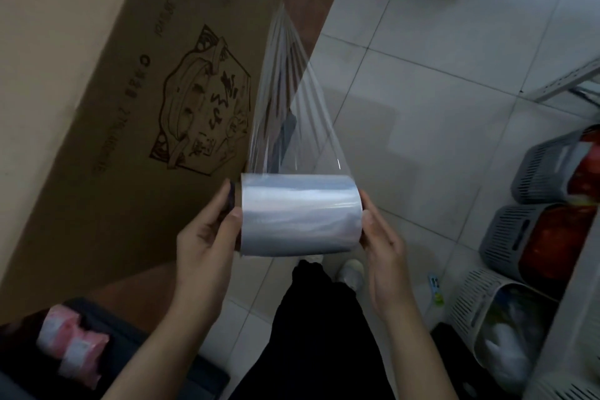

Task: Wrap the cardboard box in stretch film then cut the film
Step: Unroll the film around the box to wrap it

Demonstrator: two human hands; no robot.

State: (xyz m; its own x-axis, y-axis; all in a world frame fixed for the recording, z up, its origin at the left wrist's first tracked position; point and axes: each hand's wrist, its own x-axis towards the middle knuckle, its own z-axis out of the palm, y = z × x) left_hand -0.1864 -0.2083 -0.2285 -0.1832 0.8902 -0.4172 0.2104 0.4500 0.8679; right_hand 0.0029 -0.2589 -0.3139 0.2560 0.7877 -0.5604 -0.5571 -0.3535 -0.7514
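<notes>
Clear stretch film (289, 101) ran taut from the roll of film (300, 214) up to the far right edge of the cardboard box (130, 75), gathering into narrow pleats where it met the corner. The box, brown and printed with a dark line drawing and lettering, lay on a wooden table (308, 7) and filled the upper left of the view; only a rounded corner of the table showed beyond it. The roll was held horizontally, just off the near right corner of the box and above the tiled floor (422, 42). The left hand (207, 237) gripped the left end of the roll, thumb lying along its surface and fingers curled over the core opening. The right hand (383, 247) pressed against the right end, thumb on the roll's edge and fingers extended behind it, so that the roll was clamped between the two hands. Below the roll, dark trousers (318, 334) and a pale shoe (352, 273) of the person were visible. At lower left a pink and white package (71, 351) rested on a dark surface. Along the right side, grey slotted baskets (532, 198) holding red contents sat stacked on a shelf unit, with a white slotted basket (480, 308) beneath them.
</notes>
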